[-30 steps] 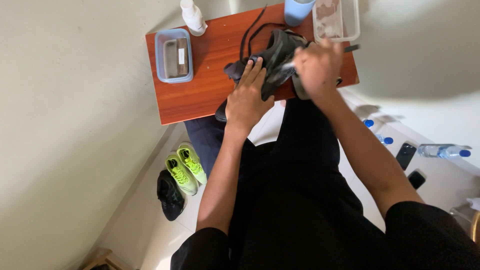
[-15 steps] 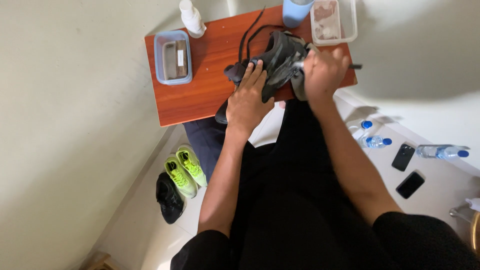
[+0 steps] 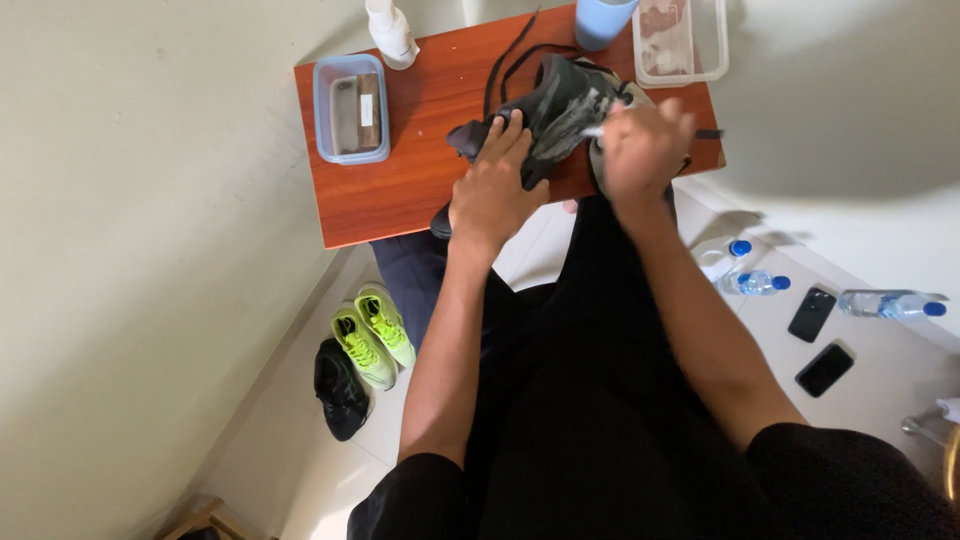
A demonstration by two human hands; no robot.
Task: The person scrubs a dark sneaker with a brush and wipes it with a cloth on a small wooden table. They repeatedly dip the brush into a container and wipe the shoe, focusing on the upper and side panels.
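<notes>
1. Since the earlier frame, I see the right hand (image 3: pixel 640 150) shifted slightly down the shoe (image 3: pixel 560 110).
2. Right hand: closed around a thin brush handle.
3. Left hand (image 3: pixel 492 190): fingers spread, pressing the shoe's near end.
4. Shoe lies on the table (image 3: pixel 400 190), long axis running left-to-right, both hands touching.

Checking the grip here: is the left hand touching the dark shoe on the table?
Touching. The head view shows the left hand pressed flat on the dark shoe, its fingers lying over the shoe's near end with no gap.
</notes>
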